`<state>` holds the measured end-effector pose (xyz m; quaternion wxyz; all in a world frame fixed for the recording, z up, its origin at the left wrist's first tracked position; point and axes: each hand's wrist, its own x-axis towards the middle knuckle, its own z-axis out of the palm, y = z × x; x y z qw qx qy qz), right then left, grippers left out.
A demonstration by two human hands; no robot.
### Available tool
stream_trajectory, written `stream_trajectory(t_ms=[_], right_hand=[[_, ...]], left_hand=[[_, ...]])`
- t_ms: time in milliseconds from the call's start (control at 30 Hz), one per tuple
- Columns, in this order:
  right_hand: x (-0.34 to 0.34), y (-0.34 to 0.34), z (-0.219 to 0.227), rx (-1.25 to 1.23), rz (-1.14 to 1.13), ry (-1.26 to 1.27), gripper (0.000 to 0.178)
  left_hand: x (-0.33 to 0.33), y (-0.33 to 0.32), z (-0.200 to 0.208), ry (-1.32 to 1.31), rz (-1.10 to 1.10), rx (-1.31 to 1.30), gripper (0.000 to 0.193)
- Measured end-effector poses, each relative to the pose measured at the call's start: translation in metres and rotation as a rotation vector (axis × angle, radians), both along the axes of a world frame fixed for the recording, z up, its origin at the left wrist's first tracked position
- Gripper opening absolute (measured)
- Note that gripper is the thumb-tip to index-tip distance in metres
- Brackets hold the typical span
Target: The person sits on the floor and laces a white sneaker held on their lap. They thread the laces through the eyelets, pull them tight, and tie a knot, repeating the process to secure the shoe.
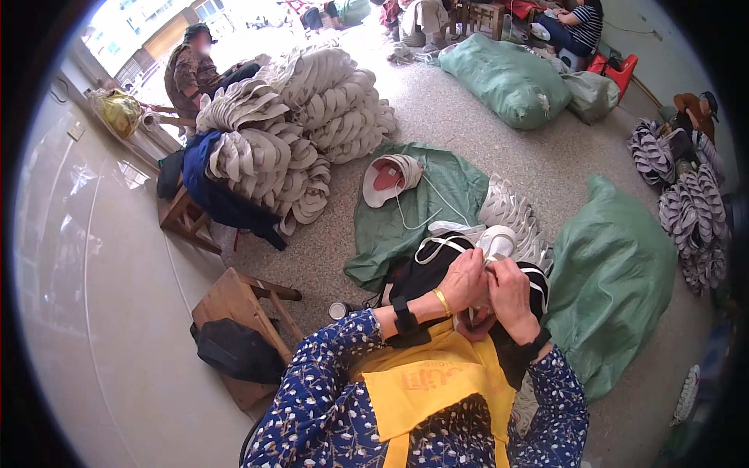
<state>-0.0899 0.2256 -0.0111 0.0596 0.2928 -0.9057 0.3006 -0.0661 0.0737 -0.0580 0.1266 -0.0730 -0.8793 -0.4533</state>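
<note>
One white shoe (pixel 498 240) sits just beyond the yellow apron (pixel 437 386), where the left hand (pixel 466 278) and right hand (pixel 511 295) meet, fingers pinched narrow on it; whether they grip lace or edge, I cannot tell. Working close to the body probably steadies it. A green sheet (pixel 388 230) likely keeps the loose shoe upper (pixel 388 178) off the floor (pixel 308 265), while nested white uppers (pixel 511 210) beside it presumably save room within reach.

A white shoe upper (pixel 498 239), rounded toe pointing away, sits between left hand (pixel 466 279) and right hand (pixel 511 293).
</note>
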Motion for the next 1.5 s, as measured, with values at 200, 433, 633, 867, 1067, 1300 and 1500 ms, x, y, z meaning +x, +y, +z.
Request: stream_trajectory(t_ms=[200,433,633,867,1067,1300,1500], right_hand=[[0.002,-0.004,0.003,-0.031,-0.045,-0.042,0.007],[0.004,-0.004,0.005,-0.045,-0.049,-0.051,0.008],[0.006,-0.003,0.006,-0.051,-0.029,-0.018,0.009],[0.0,0.001,0.0,-0.047,0.019,0.016,0.007],[0.002,-0.006,0.002,-0.013,0.003,0.026,0.006],[0.006,0.003,0.015,-0.14,0.036,0.036,0.004],[0.016,0.024,0.014,-0.279,0.014,-0.064,0.002]], left_hand=[[-0.001,0.001,0.0,-0.02,0.02,0.03,0.019],[-0.002,0.002,-0.002,0.028,0.014,0.09,0.018],[-0.003,0.001,-0.002,0.074,-0.01,0.084,0.014],[-0.007,-0.001,-0.001,0.082,-0.049,0.088,0.014],[-0.001,-0.003,0.007,0.05,-0.04,-0.007,0.017],[0.001,-0.002,0.02,0.123,-0.014,-0.045,0.028],[0.0,-0.001,0.02,0.115,0.001,-0.082,0.026]])
